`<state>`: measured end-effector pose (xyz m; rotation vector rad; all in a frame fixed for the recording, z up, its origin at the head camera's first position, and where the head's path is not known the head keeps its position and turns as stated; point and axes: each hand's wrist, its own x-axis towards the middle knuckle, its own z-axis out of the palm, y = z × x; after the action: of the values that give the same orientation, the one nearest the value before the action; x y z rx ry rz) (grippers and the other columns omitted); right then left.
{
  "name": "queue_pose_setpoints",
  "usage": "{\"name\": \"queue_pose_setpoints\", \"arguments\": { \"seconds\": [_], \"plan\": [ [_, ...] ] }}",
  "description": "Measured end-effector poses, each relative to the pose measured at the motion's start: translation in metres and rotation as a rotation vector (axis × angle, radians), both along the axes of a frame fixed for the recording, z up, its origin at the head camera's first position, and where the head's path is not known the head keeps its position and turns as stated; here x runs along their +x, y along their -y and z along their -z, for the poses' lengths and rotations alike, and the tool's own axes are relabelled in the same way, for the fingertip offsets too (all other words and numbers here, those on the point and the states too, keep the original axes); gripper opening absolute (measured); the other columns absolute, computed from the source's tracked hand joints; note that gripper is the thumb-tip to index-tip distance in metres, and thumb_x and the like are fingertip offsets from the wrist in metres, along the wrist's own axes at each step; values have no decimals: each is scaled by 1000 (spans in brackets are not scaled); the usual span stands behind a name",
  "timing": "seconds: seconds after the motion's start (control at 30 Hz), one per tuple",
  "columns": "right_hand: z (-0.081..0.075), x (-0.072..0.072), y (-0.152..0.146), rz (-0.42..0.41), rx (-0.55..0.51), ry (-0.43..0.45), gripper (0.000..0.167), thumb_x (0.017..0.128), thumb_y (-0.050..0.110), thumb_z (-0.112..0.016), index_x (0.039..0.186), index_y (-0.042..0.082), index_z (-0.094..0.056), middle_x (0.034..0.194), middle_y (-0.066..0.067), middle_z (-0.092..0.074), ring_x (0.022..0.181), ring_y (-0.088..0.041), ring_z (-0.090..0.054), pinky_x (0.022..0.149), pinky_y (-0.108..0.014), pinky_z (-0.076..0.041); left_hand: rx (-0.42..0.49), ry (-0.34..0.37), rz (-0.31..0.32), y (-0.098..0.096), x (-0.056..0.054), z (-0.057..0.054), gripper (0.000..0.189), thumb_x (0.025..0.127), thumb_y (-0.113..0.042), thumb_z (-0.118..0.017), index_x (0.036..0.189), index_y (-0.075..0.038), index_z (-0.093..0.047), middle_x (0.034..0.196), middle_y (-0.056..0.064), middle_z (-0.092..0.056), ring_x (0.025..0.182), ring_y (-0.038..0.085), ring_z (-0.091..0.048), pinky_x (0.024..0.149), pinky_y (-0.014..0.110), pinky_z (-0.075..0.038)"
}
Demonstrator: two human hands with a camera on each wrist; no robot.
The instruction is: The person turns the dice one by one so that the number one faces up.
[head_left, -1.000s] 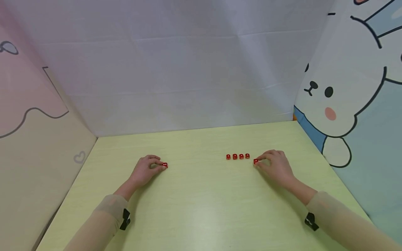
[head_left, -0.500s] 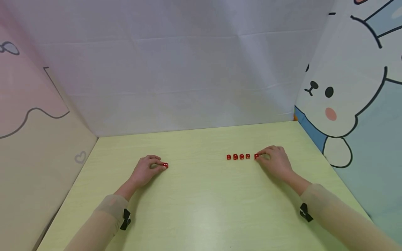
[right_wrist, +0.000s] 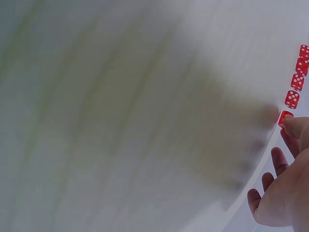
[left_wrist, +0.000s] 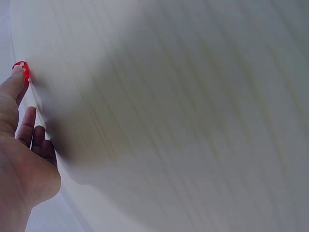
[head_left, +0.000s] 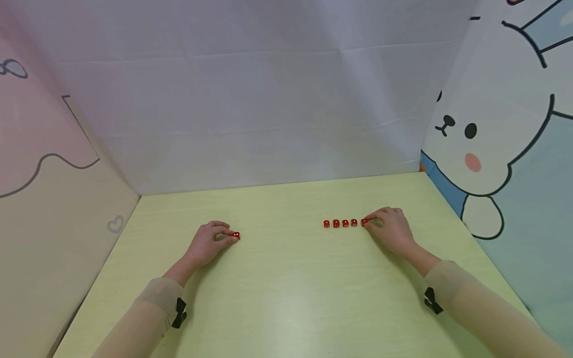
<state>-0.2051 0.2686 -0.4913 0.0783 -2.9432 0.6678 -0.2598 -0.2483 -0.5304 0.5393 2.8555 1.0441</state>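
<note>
On the left of the table, my left hand [head_left: 209,244] pinches a red die [head_left: 237,235] between thumb and fingertips. White pips show on that die in the left wrist view, where the thumb [left_wrist: 14,79] covers part of it. To the right, my right hand [head_left: 392,229] pinches another red die [head_left: 364,223] at the right end of a row of several red dice [head_left: 345,223]. A small gap separates it from the nearest die [right_wrist: 292,99] of the row in the right wrist view. Its other fingers hang loosely below.
The pale yellow table [head_left: 277,278] extends back to a white cloth wall [head_left: 268,109]. A cream and pink panel [head_left: 49,209] stands on the left, and a panel with a cartoon rabbit [head_left: 488,149] on the right.
My right hand has moved the pinched die back and slightly left, from in front of the row's line into line with its right end. The left hand has stayed in place with its die.
</note>
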Motion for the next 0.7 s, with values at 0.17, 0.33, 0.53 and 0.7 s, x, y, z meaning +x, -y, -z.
{"name": "queue_pose_setpoints", "arguments": {
  "seconds": [0.17, 0.33, 0.53, 0.7],
  "plan": [
    [0, -1, 2, -5, 8, -9, 23, 97, 21, -72, 113, 5, -77, 122, -23, -64, 121, -48, -46, 103, -62, -36, 3, 5, -1, 0, -1, 1, 26, 96, -32, -74, 111, -12, -79, 135, 15, -59, 130, 45, -45, 110, 62, -31],
    [1, -1, 2, -5, 1, -9, 24, 97, 21, -72, 114, 5, -76, 123, -23, -64, 122, -48, -46, 103, -62, -36, 7, 13, 2, 0, 0, 1, 26, 97, -32, -74, 112, -11, -79, 135, 15, -58, 131, 45, -44, 110, 62, -31],
    [2, -2, 2, 0, -9, -6, 28, 97, 21, -72, 119, 5, -75, 125, -23, -64, 122, -48, -45, 102, -62, -37, 9, 13, 1, 0, 0, 1, 25, 96, -31, -75, 111, -12, -79, 135, 15, -59, 131, 44, -44, 110, 62, -31],
    [2, -4, 2, -2, 4, -6, 26, 96, 22, -72, 116, 5, -76, 123, -22, -65, 121, -47, -46, 102, -61, -37, 5, 5, 2, 0, 0, 0, 24, 96, -30, -75, 110, -12, -79, 134, 15, -59, 130, 44, -45, 110, 61, -32]
  ]
}}
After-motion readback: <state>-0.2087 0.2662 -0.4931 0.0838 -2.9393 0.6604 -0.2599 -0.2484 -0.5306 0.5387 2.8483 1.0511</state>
